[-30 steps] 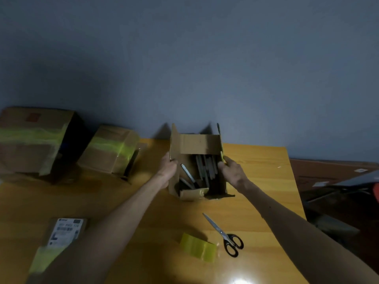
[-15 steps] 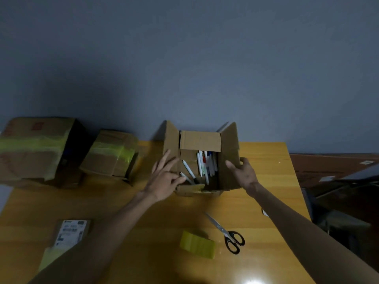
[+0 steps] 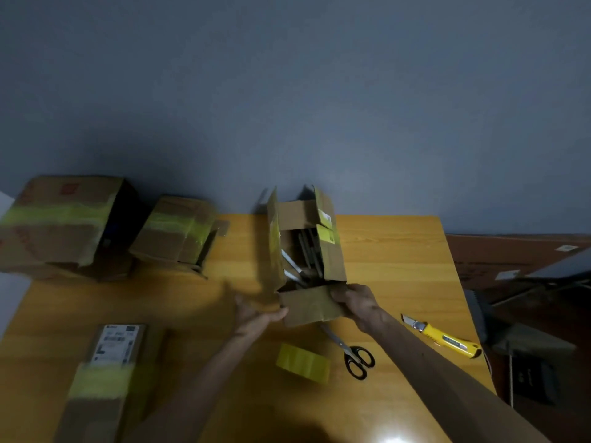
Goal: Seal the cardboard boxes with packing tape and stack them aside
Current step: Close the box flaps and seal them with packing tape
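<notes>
Fingers (image 3: 339,295) of the right hand (image 3: 359,305) curl round the near flap (image 3: 307,306) of the open box (image 3: 334,263) at 12 o'clock on the surface (image 3: 399,251); the blurred left hand (image 3: 257,316) pinches its other corner. Fold it flat first, then the sides, before taking the tape (image 3: 302,362) at 6 o'clock.

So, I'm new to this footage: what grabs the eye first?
The open box of pens at the table's far middle, with the left hand and right hand holding its near flap. In front lie a yellow tape roll, scissors and a yellow utility knife to the right; a big taped box and a smaller taped box sit far left.
</notes>
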